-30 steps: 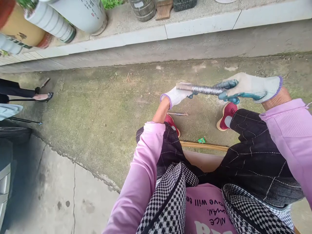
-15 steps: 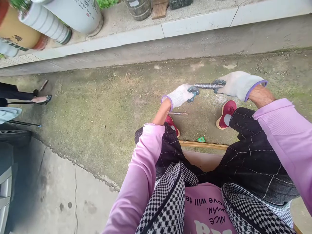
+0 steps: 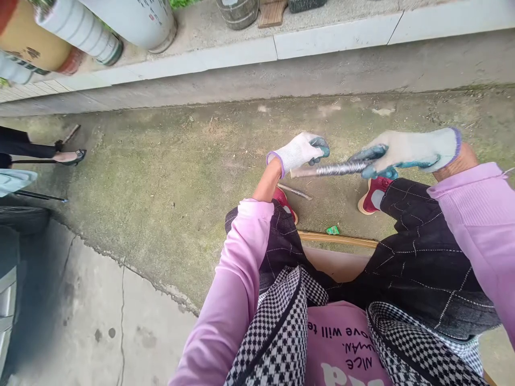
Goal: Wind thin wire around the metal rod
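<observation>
My right hand, in a white glove with blue-grey coated fingers, grips one end of a stick wrapped in shiny silvery wire. The stick's bare, light brown end points left, just below my left hand. That hand wears a matching glove with its fingers curled in; whatever they may pinch is too small or hidden to make out. A second, thinner stick with a silvery wrapped part lies on the ground beside my left shoe.
Ahead runs a low ledge with several plant pots, including a white one. A small green wrapper lies between my feet. At the left are another person's foot and a car wheel.
My right hand has lowered and turned, bringing the wrapped stick down and nearer me, so its bare end now shows below my left hand. My left hand has barely moved.
</observation>
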Tool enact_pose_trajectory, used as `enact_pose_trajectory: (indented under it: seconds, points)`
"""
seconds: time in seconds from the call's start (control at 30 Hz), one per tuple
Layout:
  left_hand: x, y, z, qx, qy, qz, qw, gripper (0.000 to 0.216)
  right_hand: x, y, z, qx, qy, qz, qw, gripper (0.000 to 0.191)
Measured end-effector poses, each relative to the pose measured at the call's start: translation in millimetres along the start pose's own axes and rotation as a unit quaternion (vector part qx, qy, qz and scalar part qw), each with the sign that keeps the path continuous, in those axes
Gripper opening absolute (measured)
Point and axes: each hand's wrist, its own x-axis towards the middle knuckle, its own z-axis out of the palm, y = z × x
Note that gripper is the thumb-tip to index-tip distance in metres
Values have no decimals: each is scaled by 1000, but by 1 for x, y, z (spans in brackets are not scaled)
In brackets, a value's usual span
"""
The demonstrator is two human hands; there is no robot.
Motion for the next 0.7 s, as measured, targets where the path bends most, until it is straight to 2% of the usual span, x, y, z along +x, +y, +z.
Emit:
enact_pose_trajectory:
  seconds: [0.07, 0.13, 0.23, 0.33, 0.4, 0.5, 0.57, 0.6, 0.7]
  points:
    - [-3, -1, -1, 23, 2, -8, 1000, 22, 10, 4, 6, -126, -19, 38, 991, 28]
    - [-5, -1, 1, 54, -3, -17, 998, 22, 20, 4, 10, -249, 8, 82, 965, 11]
    - [-6, -1, 9, 72, -28, -23, 997, 22, 28, -2, 6, -350, 89, 137, 923, 13]
    - [-4, 0, 15, 19, -24, -26, 999, 14, 27, -11, -5, -361, 188, 150, 901, 19]
    - [-2, 1, 17, -28, -17, -22, 999, 9, 22, -17, -8, -291, 249, 122, 916, 24]
    - [4, -1, 15, -63, -14, -5, 998, 6, 10, -20, -6, -31, 296, 10, 954, 28]
    - [8, -4, 12, -64, -8, 11, 998, 5, 2, -18, -3, 108, 249, -62, 960, 34]
    - [10, -6, 10, -56, -3, 22, 998, 4, -2, -16, -3, 141, 210, -78, 964, 38]
    - [13, -14, 4, -24, 2, 58, 998, 8, -8, -6, -5, 132, 84, -52, 986, 50]
